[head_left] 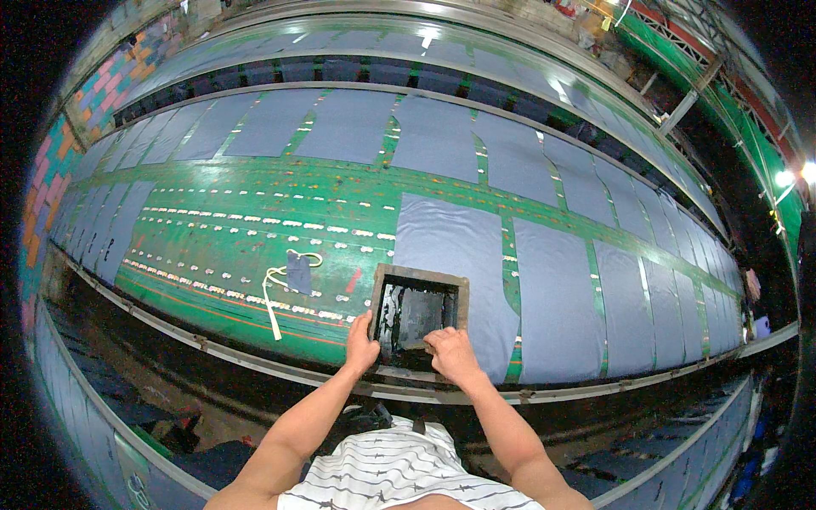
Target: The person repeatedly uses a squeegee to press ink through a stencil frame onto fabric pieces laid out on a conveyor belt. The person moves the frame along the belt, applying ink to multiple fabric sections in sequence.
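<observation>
A small screen-printing frame (464, 297) with dark, wet-looking ink inside lies near the table's front edge. It sits partly over a blue-grey fabric panel (446, 229). My left hand (361, 344) is closed on the frame's left side, low down near its front corner. Reaching inside the frame, my right hand (453, 353) pinches the end of a thin flat strip, which looks like a squeegee (413, 346). The fingers cover much of that strip. Left of the frame, a small dark fabric piece (298, 272) with a pale cord (270, 293) rests on the green surface.
The long green printing table (229, 234) carries rows of blue-grey panels (557, 297). A metal rail (280, 371) runs along its near edge. Another panel-covered table (340, 41) stands beyond. Behind me, more table edges (127, 433) flank the aisle. A coloured brick wall (51, 170) rises at left.
</observation>
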Demonstrator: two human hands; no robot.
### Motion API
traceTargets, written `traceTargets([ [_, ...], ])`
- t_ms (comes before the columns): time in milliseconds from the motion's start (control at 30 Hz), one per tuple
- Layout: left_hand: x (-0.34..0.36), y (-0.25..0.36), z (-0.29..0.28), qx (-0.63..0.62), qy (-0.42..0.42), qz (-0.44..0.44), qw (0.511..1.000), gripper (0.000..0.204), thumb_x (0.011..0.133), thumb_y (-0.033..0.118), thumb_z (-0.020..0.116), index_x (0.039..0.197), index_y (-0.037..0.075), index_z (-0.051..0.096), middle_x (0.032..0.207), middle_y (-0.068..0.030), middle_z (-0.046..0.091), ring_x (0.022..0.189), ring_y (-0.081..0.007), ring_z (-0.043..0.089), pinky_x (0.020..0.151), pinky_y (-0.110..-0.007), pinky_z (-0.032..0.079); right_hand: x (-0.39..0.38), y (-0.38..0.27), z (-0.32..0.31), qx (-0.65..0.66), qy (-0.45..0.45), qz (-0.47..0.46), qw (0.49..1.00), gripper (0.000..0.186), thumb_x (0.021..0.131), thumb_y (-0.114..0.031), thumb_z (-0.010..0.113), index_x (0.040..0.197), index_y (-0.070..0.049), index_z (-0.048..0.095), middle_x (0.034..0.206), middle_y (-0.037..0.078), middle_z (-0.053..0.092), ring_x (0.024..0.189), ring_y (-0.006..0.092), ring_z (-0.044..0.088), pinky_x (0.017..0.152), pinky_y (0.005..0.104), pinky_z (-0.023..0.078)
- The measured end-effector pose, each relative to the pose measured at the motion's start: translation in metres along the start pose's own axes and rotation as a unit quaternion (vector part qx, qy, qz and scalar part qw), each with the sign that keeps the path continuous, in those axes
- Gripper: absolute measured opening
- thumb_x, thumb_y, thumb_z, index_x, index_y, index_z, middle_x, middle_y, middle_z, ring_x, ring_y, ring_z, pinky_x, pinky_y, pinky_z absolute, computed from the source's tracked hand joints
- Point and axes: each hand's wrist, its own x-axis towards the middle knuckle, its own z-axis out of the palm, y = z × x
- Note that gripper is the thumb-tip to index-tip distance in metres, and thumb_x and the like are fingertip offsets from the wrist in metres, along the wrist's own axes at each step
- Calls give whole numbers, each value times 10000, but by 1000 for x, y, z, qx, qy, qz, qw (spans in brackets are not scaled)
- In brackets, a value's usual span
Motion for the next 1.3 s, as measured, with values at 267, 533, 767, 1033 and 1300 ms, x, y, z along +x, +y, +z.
traceTargets([
  [267, 0, 2, -3, -13, 11, -6, 1000, 702, 669, -100, 543, 1367, -36, 513, 1216, -203, 564, 1191, -405, 530, 1051, -406, 426, 81, 34, -21, 19, -92, -261, 961, 338, 671, 39, 671, 988, -55, 738, 1137, 38, 712, 1127, 294, 587, 997, 394, 478],
  [533, -1, 9, -4, -3, -1, -18, 1000, 699, 668, -87, 578, 1361, -23, 516, 1217, -197, 561, 1176, -401, 533, 1041, -414, 435, 150, 49, 17, 59, -137, -385, 911, 344, 686, 16, 660, 1005, -55, 769, 1133, 71, 725, 1152, 309, 590, 1018, 394, 481],
  [767, -2, 6, -2, -15, 6, -11, 1000, 707, 669, -80, 581, 1369, -20, 505, 1216, -199, 551, 1181, -407, 524, 1041, -415, 431, 139, 89, 18, 15, -100, -344, 933, 367, 737, 9, 619, 1080, -50, 736, 1219, 63, 693, 1163, 314, 579, 1006, 394, 487],
  [1033, -3, 5, 1, -17, -7, -24, 1000, 713, 680, -83, 568, 1385, -10, 492, 1229, -197, 529, 1200, -407, 503, 1058, -414, 410, 71, 76, 25, -31, 31, -156, 987, 341, 718, -26, 656, 1056, -66, 680, 1098, 60, 669, 1030, 297, 579, 857, 428, 488],
  [1300, -2, -2, -1, -17, 0, -11, 1000, 711, 676, -93, 579, 1378, -17, 501, 1239, -206, 539, 1206, -408, 509, 1059, -417, 410, -1, 2, 43, -37, 50, -25, 998, 368, 698, -21, 659, 1065, -28, 667, 1125, 98, 661, 1016, 299, 578, 818, 433, 469],
])
